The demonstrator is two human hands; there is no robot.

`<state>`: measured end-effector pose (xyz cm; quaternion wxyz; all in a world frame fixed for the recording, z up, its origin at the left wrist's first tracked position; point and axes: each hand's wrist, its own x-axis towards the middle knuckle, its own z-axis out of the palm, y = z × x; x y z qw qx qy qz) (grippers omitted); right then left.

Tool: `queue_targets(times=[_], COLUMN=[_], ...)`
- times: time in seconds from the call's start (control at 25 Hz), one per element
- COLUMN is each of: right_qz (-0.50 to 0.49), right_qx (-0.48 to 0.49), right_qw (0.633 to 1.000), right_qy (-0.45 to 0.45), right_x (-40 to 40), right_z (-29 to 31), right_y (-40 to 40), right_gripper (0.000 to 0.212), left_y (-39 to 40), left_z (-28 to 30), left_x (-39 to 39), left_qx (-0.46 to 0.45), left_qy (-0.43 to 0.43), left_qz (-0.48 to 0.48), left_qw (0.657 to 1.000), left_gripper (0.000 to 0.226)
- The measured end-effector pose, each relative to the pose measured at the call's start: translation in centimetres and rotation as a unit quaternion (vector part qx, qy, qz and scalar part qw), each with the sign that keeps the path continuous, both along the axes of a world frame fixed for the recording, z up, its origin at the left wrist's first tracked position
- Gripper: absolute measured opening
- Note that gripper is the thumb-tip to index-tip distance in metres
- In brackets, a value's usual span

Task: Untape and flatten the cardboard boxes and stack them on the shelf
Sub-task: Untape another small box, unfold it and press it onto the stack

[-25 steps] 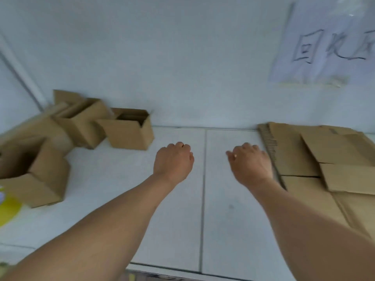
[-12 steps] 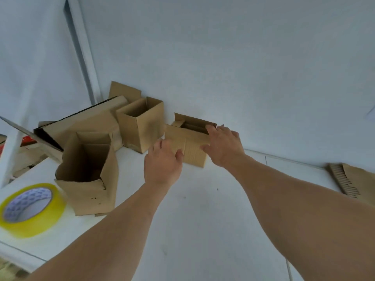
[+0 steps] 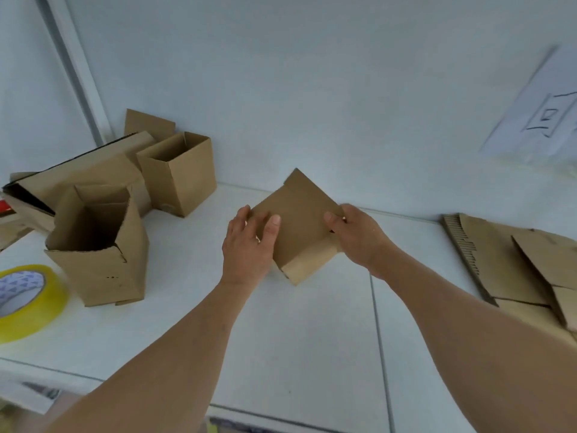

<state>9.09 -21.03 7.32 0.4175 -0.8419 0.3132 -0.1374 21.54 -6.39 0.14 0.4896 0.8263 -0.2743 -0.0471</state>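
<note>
Cardboard box, plain brown and turned corner-on, sits between both hands above the white shelf; the left hand grips its left edge, thumb on top, the right hand clasps its right corner. Left of the left hand stand open boxes and a yellow tape roll. Right of the right hand lies flattened cardboard.

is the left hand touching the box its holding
Touching. Head view: left hand lies on the box, thumb over its top face.
</note>
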Motion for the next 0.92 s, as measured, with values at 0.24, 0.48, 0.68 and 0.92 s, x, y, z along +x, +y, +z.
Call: queue_targets(times=[0.24,0.48,0.68,0.92], right_qz=[-0.206,-0.223,-0.130,0.106], right_qx=[0.419,0.483,-0.076,-0.264], right_qw=[0.881,0.847,0.970,0.952], right_qy=[-0.083,-0.015,0.188,-0.111], right_x=[-9.6,-16.2,-19.0,-20.6], right_z=[-5.8,-8.0,-7.3,-9.0], right_y=[1.6,5.2,3.6,3.1], right_gripper=[0.028,0.028,0.032,0.069], left_y=[0.1,-2.5,-4.8,-6.2], left_z=[2.1,3.4,3.8,5.5], left_x=[-8.5,-11.4,-12.6,-11.8], left_qx=[-0.094,0.052,0.143,0.128], left_qy=[0.062,-0.003,-0.045,0.046], left_qz=[-0.086,-0.220,-0.299,-0.281], left_qw=[0.990,0.974,0.942,0.950], left_gripper=[0.043,0.034,0.046,0.045])
